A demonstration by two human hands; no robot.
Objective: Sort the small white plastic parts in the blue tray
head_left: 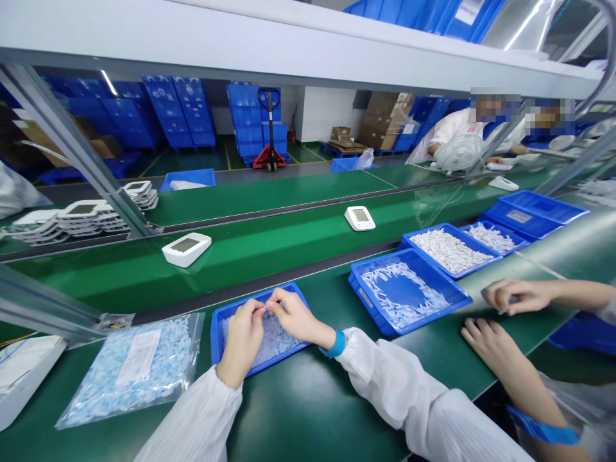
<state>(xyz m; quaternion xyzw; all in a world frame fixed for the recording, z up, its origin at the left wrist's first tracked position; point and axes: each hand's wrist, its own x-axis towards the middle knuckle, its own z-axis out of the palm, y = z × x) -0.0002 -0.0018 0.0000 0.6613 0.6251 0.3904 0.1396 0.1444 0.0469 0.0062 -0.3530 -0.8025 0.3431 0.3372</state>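
Note:
My left hand (pixel 244 339) and my right hand (pixel 297 316) meet over a small blue tray (pixel 216 359). Fingertips of both are pinched together around something tiny and pale, too small to name. Beneath them, small translucent whitish pieces (pixel 272 350) lie in the tray, partly hidden by my hands. To the left is a clear plastic bag (pixel 135 366) full of light-blue and white small pieces, with a white label on it. On my right stands a larger blue tray (pixel 366 308) with light-blue and white strips (pixel 409 314) spread around a bare middle.
A co-worker's hands (pixel 517 296) are at the right. Farther trays (pixel 500 258) hold white pieces. White devices with grey screens (pixel 187 249) sit on the green conveyor (pixel 269 228). A white box (pixel 29 391) stands at far left, near a metal post (pixel 91 147). A shelf (pixel 289 45) crosses overhead.

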